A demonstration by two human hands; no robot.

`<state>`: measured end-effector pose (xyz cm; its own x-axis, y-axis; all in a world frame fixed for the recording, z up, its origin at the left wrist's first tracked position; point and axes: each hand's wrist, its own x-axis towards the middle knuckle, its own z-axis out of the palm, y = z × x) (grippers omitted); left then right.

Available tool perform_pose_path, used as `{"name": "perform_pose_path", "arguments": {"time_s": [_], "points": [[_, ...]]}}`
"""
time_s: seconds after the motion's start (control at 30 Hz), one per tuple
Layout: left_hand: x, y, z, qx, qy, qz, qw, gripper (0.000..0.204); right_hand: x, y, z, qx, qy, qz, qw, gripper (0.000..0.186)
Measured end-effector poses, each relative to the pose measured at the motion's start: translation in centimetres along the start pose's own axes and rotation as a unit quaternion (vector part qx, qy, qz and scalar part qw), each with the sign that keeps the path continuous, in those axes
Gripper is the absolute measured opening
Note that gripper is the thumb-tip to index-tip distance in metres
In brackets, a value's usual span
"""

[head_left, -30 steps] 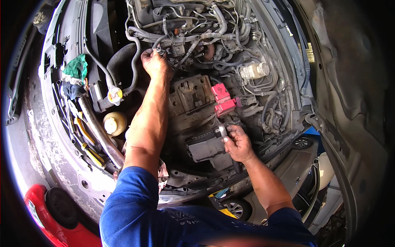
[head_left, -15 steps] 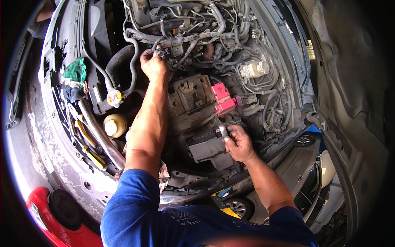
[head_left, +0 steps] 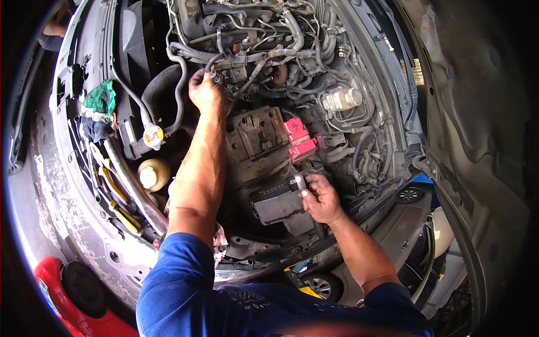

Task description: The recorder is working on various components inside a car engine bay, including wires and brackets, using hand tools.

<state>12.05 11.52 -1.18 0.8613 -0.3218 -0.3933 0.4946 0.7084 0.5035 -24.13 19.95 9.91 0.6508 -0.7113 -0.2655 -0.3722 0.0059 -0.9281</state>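
Note:
I look down into an open car engine bay. My left hand [head_left: 206,91] reaches far in and grips a bundle of grey hoses and wires [head_left: 247,59] near the top of the engine. My right hand [head_left: 321,197] rests on a black box-shaped part [head_left: 275,205] at the near side and holds a small silver tool [head_left: 299,182] upright against it. Between the hands sits an empty grey battery tray [head_left: 255,135], with red terminal covers [head_left: 298,140] just beyond my right hand.
A green rag [head_left: 100,100] and a dark cloth lie on the left edge of the bay. A yellow-capped reservoir [head_left: 152,174] and a white cap [head_left: 152,135] sit left of my arm. A red floor jack [head_left: 73,292] stands at lower left. The raised hood [head_left: 477,112] fills the right side.
The view has shifted slightly. My left hand has stayed on the hose bundle and my right hand keeps the silver tool at the black box; no clear movement of parts.

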Motion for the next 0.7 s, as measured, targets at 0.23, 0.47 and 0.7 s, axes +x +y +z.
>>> {"name": "perform_pose_path", "arguments": {"time_s": [0.23, 0.47, 0.7], "points": [[-0.3, 0.2, 0.4, -0.011, 0.014, -0.011, 1.0, 0.015, 0.0, -0.2, 0.1, -0.002, 0.006, 0.009, 1.0, 0.029], [0.1, -0.5, -0.1, -0.013, 0.008, -0.022, 1.0, 0.021, 0.0, -0.3, 0.1, -0.01, 0.004, 0.01, 1.0, 0.03], [1.1, -1.3, -1.1, 0.009, -0.032, -0.005, 0.999, 0.022, 0.0, -0.2, 0.0, 0.001, 0.003, 0.015, 1.0, 0.03]]}}
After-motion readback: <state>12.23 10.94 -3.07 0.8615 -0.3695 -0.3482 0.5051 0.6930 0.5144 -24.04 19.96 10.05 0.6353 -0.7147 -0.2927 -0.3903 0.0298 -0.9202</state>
